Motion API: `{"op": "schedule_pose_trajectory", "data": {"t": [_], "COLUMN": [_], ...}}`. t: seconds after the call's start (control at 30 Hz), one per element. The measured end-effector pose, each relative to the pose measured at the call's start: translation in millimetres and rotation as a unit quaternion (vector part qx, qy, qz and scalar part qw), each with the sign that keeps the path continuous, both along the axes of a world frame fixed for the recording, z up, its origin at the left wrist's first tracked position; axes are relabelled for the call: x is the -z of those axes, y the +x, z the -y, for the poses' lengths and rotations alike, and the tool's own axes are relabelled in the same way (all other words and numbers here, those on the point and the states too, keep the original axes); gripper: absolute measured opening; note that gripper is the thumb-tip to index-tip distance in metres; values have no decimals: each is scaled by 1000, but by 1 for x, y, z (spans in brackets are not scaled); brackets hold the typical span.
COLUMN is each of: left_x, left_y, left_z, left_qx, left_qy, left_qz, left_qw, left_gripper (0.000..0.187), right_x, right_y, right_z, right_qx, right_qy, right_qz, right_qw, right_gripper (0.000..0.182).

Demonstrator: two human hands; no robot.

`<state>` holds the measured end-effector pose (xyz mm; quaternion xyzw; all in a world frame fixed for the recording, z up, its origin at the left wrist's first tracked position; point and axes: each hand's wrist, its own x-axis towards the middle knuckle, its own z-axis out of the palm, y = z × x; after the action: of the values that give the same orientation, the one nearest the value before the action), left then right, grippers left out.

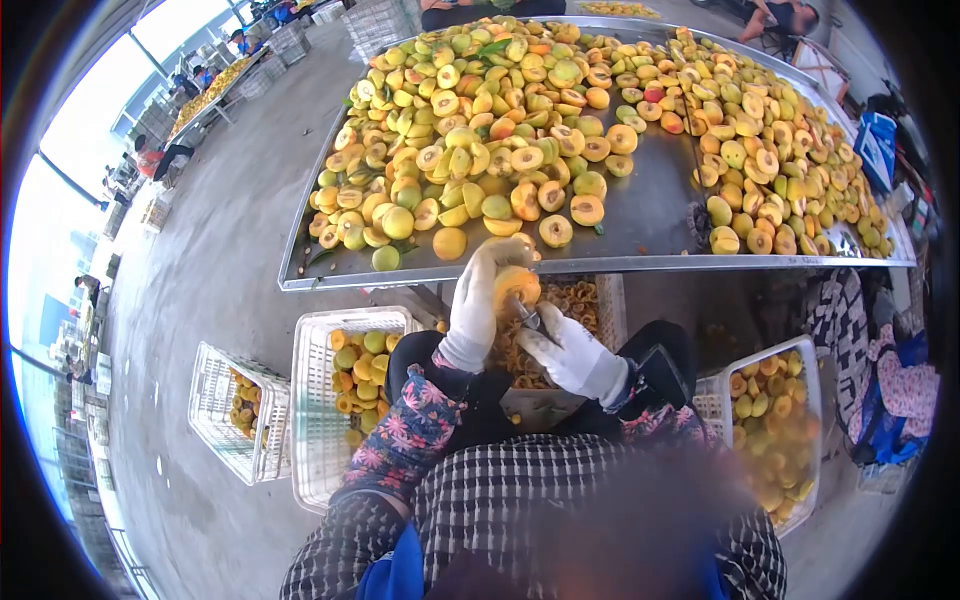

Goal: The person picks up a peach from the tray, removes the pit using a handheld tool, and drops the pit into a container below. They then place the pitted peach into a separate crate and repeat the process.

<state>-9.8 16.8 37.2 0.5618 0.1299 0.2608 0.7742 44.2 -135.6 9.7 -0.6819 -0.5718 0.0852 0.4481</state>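
My gloved left hand (474, 312) is closed around a yellow peach half (517, 286), just in front of the table's near edge. My gloved right hand (578, 358) grips a small metal pitting tool (524, 314), its tip against the cut face of the peach; the handle is mostly hidden in my fist. Under both hands stands a crate (613, 312) with many brownish pit pieces and scraps. Beyond them, halved peaches (470, 150) lie heaped on the metal table (655, 190), many with pits showing.
White plastic crates with peach halves stand at my left (303, 400) and right (815, 420). Another crate (240, 440) sits farther left. A second peach heap (770, 150) covers the table's right side. Cloths (905, 385) hang at far right. Other people work in the background.
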Motion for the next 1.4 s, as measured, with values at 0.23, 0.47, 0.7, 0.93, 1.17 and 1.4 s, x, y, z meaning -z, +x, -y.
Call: {"op": "schedule_pose_trajectory", "data": {"t": [0.23, 0.47, 0.7, 0.93, 1.17, 1.4], "left_x": [13, 13, 11, -1, -10, -28], "left_y": [-23, -17, -15, -21, -23, -44], "left_z": [-4, -11, -13, -25, -25, -51], "left_qx": [-18, 14, -15, 73, -23, -21], "left_qy": [-38, -82, -80, -54, -41, 39], "left_qz": [-36, -46, -85, -142, -114, -148], "left_qw": [998, 995, 993, 986, 992, 988], "left_gripper": [49, 44, 45, 46, 42, 46], "right_x": [-5, -15, 2, 2, -20, -38], "right_y": [-8, -26, -15, -36, -45, -54], "right_z": [-9, -10, -14, -14, -29, -49], "right_qx": [-14, -49, -14, 11, 62, -9], "right_qy": [-77, -125, -46, -11, -49, -137], "right_qz": [-123, -624, -304, -266, -204, -375], "right_qw": [989, 770, 951, 964, 976, 917], "right_gripper": [25, 29, 28, 24, 29, 33]}}
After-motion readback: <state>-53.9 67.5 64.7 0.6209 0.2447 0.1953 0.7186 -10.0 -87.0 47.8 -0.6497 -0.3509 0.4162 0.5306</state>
